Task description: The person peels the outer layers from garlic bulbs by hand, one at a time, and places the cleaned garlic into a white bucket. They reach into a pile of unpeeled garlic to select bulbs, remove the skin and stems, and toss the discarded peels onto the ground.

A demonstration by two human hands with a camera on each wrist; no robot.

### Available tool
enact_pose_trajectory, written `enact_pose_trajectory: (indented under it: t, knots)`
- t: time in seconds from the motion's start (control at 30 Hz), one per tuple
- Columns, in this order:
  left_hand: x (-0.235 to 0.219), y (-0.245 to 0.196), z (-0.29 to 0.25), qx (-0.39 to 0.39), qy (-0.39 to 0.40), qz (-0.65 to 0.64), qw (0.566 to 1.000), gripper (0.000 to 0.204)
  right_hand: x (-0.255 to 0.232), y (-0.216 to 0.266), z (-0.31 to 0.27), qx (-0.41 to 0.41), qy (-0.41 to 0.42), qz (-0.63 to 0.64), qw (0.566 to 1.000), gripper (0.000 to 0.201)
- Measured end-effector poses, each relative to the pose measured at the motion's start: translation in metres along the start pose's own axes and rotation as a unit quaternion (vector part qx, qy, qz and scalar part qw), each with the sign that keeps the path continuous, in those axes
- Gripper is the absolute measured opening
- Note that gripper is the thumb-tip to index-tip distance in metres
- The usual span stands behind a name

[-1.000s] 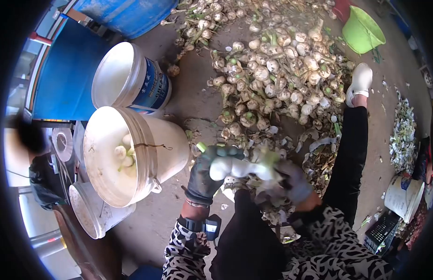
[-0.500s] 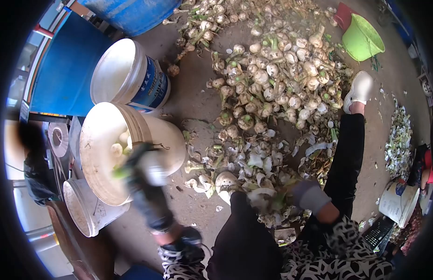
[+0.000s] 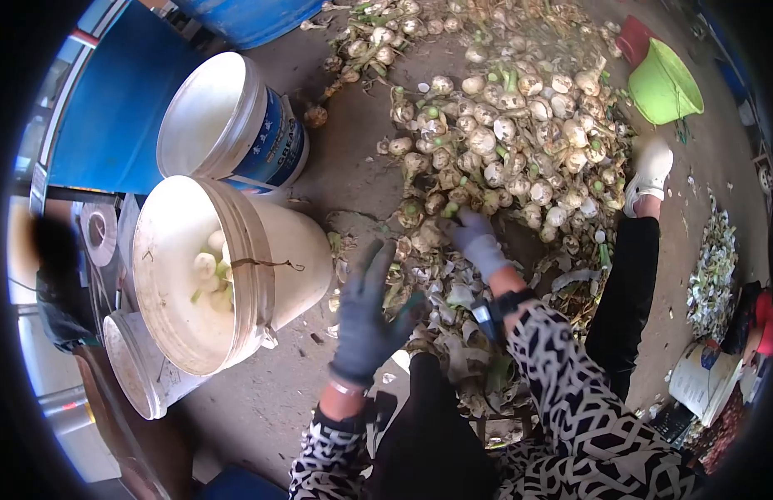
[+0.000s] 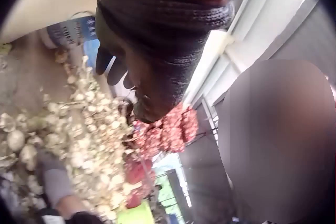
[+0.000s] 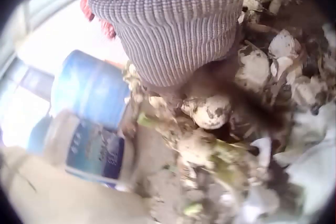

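My left hand (image 3: pixel 371 321), in a dark grey glove, hovers in front of the white bucket (image 3: pixel 303 258) with its fingers spread and nothing in them. Several peeled white garlic bulbs (image 3: pixel 205 267) with green stem stubs lie inside that bucket. My right hand (image 3: pixel 480 243), in a pale grey glove, reaches to the near edge of a big pile of unpeeled garlic bulbs (image 3: pixel 536 125). Its fingers stretch out over the bulbs, right beside a green stem stub. In the right wrist view the fingers are blurred below the ribbed cuff (image 5: pixel 173 40), close to a dirty garlic bulb (image 5: pixel 210 112).
Loose garlic skins (image 3: pixel 461 292) cover the floor between my legs. A grease bucket (image 3: pixel 274 150) and a smaller white bucket (image 3: pixel 153 375) stand at the left. A green bucket (image 3: pixel 665 83) lies tipped at the far right, beyond my shoe (image 3: pixel 650 175). More skins (image 3: pixel 713 275) are heaped at right.
My left hand carried a peeled garlic bulb to the white bucket, let it go and came back right. My right hand moved from the skins forward to the pile.
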State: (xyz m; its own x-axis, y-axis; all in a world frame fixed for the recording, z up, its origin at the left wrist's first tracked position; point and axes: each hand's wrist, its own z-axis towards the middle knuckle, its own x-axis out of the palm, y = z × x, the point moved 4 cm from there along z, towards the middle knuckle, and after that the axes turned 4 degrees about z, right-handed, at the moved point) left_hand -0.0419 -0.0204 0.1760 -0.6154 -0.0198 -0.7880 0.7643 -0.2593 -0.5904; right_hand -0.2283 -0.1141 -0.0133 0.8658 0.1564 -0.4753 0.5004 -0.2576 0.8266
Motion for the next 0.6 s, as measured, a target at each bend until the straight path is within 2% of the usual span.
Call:
enact_pose_trajectory:
  t: [0.03, 0.07, 0.1, 0.13, 0.17, 0.2, 0.23, 0.27, 0.3, 0.37, 0.4, 0.47, 0.5, 0.53, 0.57, 0.6]
  knots:
    - [0.018, 0.009, 0.002, -0.008, -0.009, -0.044, 0.999, 0.072, -0.005, 0.009, -0.014, -0.018, 0.011, 0.125, 0.992, 0.025]
    - [0.032, 0.019, 0.001, -0.016, -0.018, -0.088, 0.996, 0.075, -0.021, 0.027, -0.033, -0.020, 0.013, 0.121, 0.992, 0.025]
    - [0.039, 0.024, -0.001, -0.015, -0.021, -0.089, 0.996, 0.075, -0.035, 0.048, -0.057, 0.049, 0.103, 0.239, 0.964, 0.030]
    - [0.050, 0.029, -0.005, -0.067, 0.027, -0.239, 0.968, 0.078, -0.041, 0.061, -0.079, 0.118, 0.186, 0.352, 0.910, 0.035]
    - [0.057, 0.027, -0.007, -0.114, 0.077, -0.383, 0.913, 0.081, -0.044, 0.070, -0.093, 0.089, 0.153, 0.393, 0.902, 0.035]
    - [0.056, 0.023, -0.007, -0.108, 0.081, -0.386, 0.913, 0.081, -0.047, 0.076, -0.102, 0.058, 0.118, 0.433, 0.892, 0.034]
    - [0.045, 0.013, -0.004, -0.042, 0.059, -0.273, 0.959, 0.081, -0.051, 0.077, -0.103, -0.003, 0.107, 0.352, 0.930, 0.034]
    - [0.037, 0.003, -0.003, 0.023, 0.032, -0.155, 0.987, 0.080, -0.058, 0.084, -0.111, -0.066, 0.032, 0.225, 0.972, 0.033]
    - [0.033, -0.006, -0.003, 0.061, -0.004, -0.120, 0.991, 0.078, -0.049, 0.080, -0.115, -0.049, 0.006, 0.240, 0.969, 0.032]
    - [0.032, -0.008, -0.006, 0.062, -0.016, -0.127, 0.990, 0.077, -0.048, 0.084, -0.122, -0.031, -0.020, 0.258, 0.966, 0.030]
    - [0.030, -0.008, -0.008, 0.059, -0.029, -0.133, 0.989, 0.076, -0.051, 0.087, -0.125, -0.037, 0.000, 0.235, 0.971, 0.028]
    - [0.023, -0.006, -0.010, 0.041, -0.003, -0.150, 0.988, 0.079, -0.060, 0.100, -0.130, -0.043, 0.020, 0.213, 0.976, 0.026]
    - [0.025, 0.003, -0.012, -0.067, 0.064, -0.343, 0.935, 0.080, -0.061, 0.102, -0.133, -0.026, 0.052, 0.266, 0.962, 0.024]
    - [0.030, 0.009, -0.016, -0.171, 0.125, -0.517, 0.829, 0.081, -0.063, 0.104, -0.135, -0.009, 0.085, 0.319, 0.944, 0.022]
    - [0.031, 0.004, -0.012, -0.170, 0.139, -0.620, 0.753, 0.079, -0.067, 0.111, -0.135, -0.056, 0.103, 0.339, 0.933, 0.019]
    - [0.033, -0.003, -0.016, -0.251, 0.142, -0.702, 0.651, 0.075, -0.074, 0.116, -0.136, -0.054, 0.105, 0.341, 0.933, 0.019]
